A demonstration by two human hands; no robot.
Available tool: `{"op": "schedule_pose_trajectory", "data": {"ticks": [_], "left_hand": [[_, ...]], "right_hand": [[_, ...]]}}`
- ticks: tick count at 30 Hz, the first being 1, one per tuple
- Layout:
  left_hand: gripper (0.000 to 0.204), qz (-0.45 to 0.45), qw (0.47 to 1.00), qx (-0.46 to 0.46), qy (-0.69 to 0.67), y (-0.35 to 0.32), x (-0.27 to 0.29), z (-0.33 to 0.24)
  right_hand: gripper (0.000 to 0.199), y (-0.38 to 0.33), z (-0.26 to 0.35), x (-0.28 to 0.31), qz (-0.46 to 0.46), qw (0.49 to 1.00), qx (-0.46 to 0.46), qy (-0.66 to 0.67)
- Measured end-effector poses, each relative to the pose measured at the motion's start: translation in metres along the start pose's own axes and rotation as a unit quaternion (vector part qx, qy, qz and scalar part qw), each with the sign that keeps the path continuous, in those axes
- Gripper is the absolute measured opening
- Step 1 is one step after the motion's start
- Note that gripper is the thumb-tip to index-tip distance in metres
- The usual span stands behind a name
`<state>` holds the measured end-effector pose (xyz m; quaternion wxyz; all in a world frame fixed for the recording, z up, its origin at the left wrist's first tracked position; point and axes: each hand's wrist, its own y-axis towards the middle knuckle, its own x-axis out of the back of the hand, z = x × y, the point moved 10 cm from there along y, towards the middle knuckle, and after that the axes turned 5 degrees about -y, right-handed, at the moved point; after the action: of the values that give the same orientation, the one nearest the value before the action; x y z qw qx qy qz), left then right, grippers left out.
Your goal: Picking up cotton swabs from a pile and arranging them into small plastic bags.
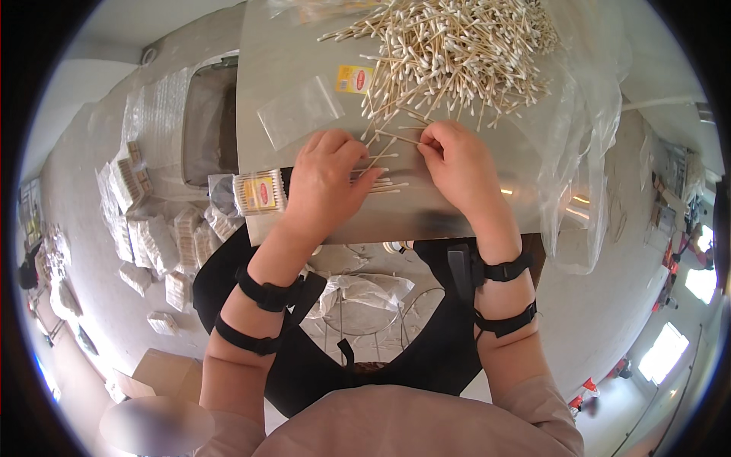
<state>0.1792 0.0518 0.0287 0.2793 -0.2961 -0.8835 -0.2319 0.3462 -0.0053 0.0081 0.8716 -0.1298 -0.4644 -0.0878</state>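
A large heap of cotton swabs (457, 57) with wooden sticks and white tips lies at the far side of the metal table (411, 221). My right hand (457, 160) is closed, thumb and forefinger pinching a swab (400, 138) just in front of the heap. To its left, my left hand (329, 183) curls over several swabs (390, 186), whose white tips stick out past the thumb; its palm side is hidden. Other loose swabs lie between the two hands. Beside my left wrist is a clear pack of swabs (259, 192) with a yellow label.
A flat clear bag (301, 113) and a yellow card (354, 78) lie left of the heap. Clear plastic sheeting (582, 152) hangs over the table's right edge. A grey bin (212, 122) stands at the left, with several filled packs (156, 244) on the floor.
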Motion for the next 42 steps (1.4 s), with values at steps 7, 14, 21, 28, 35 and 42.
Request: {"op": "schedule_pose_trajectory", "data": {"ticks": [7, 14, 21, 28, 35, 42], "left_hand": [[0.013, 0.041, 0.999, 0.033, 0.013, -0.001, -0.016, 0.007], [0.011, 0.047, 0.999, 0.010, 0.012, 0.000, -0.016, 0.000], [0.015, 0.082, 0.996, 0.010, -0.014, -0.006, -0.010, 0.006], [0.017, 0.081, 0.997, -0.007, 0.003, -0.007, -0.013, 0.005], [0.026, 0.084, 0.996, 0.016, -0.003, -0.008, -0.007, 0.003], [0.026, 0.071, 0.996, 0.047, -0.001, -0.006, -0.003, 0.014]], "right_hand": [[0.007, 0.001, 0.002, -0.002, -0.010, 1.000, 0.022, -0.019], [0.010, 0.001, 0.013, -0.007, -0.026, 0.997, 0.046, -0.047], [0.009, -0.003, 0.028, -0.010, 0.009, 0.996, 0.083, 0.025], [0.012, -0.004, 0.035, -0.022, 0.036, 0.991, 0.125, -0.027], [0.007, -0.001, 0.022, -0.016, 0.065, 0.990, 0.063, 0.111], [0.006, 0.003, 0.009, -0.003, -0.004, 0.998, 0.029, 0.057]]}}
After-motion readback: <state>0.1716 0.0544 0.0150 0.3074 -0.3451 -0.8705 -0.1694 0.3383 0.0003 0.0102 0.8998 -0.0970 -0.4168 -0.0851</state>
